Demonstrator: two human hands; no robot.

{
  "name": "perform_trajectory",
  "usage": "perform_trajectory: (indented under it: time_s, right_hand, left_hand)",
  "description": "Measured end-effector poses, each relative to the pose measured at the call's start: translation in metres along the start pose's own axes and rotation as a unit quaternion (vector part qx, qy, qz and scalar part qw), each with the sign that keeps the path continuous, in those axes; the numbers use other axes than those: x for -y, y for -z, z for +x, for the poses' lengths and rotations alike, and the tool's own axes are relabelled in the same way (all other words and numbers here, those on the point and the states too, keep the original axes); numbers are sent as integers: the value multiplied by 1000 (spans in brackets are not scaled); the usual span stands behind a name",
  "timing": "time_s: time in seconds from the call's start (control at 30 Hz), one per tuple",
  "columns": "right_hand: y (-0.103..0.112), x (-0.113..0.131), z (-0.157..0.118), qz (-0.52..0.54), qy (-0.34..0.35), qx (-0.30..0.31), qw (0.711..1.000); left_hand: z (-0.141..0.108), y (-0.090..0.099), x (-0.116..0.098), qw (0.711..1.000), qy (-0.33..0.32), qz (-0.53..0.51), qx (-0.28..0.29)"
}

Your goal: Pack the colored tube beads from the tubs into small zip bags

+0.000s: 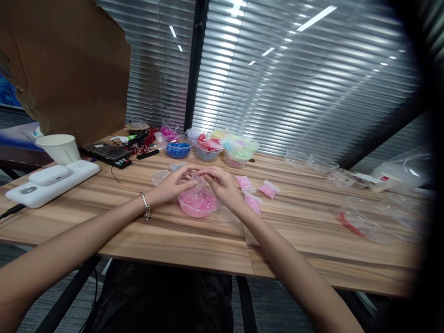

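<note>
Both hands meet above a clear round bowl (pixel 196 212) that holds pink pieces, too small to name. Between my left hand (pixel 175 185) and my right hand (pixel 222 186) is a small clear plastic bag (pixel 199 184), its upper edge pinched in the fingers of both. The bag's lower part hangs over the bowl. To the right of my right hand lie several small bags of pink pieces, one pink bag (pixel 268 189) farthest out. Clear, seemingly flat bags (pixel 160 177) rest beside my left hand.
Along the back stand a bowl of blue pieces (pixel 178 149), a bowl with red bags (pixel 207 149) and a bowl of pastel bags (pixel 239 150). A white power strip (pixel 55 182), a paper cup (pixel 60 149) and cardboard (pixel 69 69) are left. Clear containers (pixel 360 217) sit right.
</note>
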State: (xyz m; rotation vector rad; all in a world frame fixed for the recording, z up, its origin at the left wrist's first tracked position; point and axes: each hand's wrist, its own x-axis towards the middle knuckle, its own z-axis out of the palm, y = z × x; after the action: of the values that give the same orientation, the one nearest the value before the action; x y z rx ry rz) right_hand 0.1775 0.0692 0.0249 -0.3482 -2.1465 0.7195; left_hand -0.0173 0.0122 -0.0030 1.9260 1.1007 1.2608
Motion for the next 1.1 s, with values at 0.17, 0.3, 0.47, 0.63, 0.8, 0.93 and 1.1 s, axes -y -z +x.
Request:
perform_trajectory:
  time_s: [0.17,0.3,0.47,0.63,0.8,0.93,1.1]
  right_hand:
    - [-1,2,-2,9,0,-14,1000]
    - [-4,1,-5,33,-9,-31,999]
    - [-9,-3,-6,96,-44,-48,993]
    - [-9,-3,-7,47,-54,-67,995]
    - [-7,1,-7,12,-9,-71,997]
    - [-6,3,-6,-4,24,-72,997]
    - [-6,3,-7,-21,16,-79,997]
  left_hand:
    - [0,0,0,1000,-3,3,-3]
    - [0,1,-1,1000,-13,20,3]
    - [0,1,-3,1000,-12,27,5]
    - [0,2,-1,1000,-2,22,10]
    - [0,2,4,1000,-4,21,1]
    - [1,2,5,1000,-11,19,0]
    - [1,2,3,1000,-17,20,5]
